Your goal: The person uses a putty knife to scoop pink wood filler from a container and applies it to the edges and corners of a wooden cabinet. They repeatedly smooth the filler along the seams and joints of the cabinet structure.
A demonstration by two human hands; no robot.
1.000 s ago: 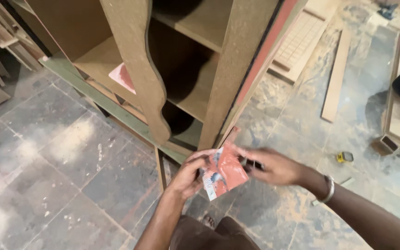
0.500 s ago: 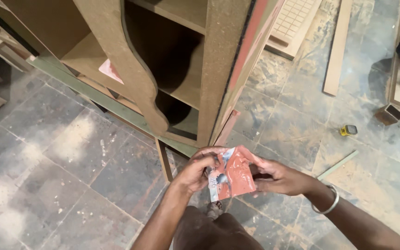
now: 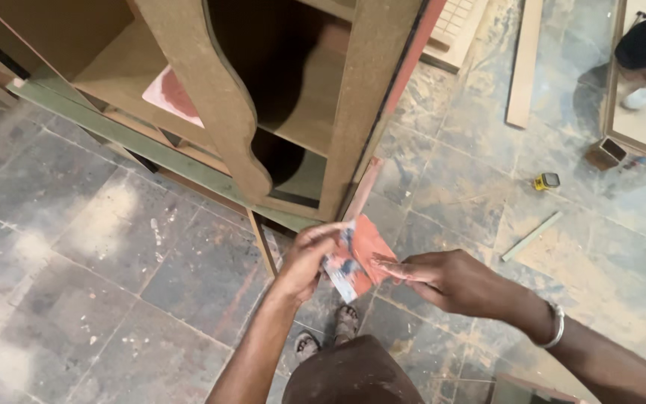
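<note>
Sandpaper point(image 3: 359, 254) lower now; btwn both grips

— What do we record underfoot?
— We note a grey stone-tile floor point(image 3: 114, 247), dusty and scuffed, with pale patches.
— And the furniture?
— We see an unfinished fibreboard shelving unit point(image 3: 278, 82) lying tilted, a wavy-edged divider point(image 3: 211, 97) in front. Loose wooden strips point(image 3: 525, 67) lie beyond it, well apart.

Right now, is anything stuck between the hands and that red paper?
No. The left hand and the right hand both touch the reddish sheet directly, pinching it from opposite sides. Nothing visible lies between skin and sheet.
</note>
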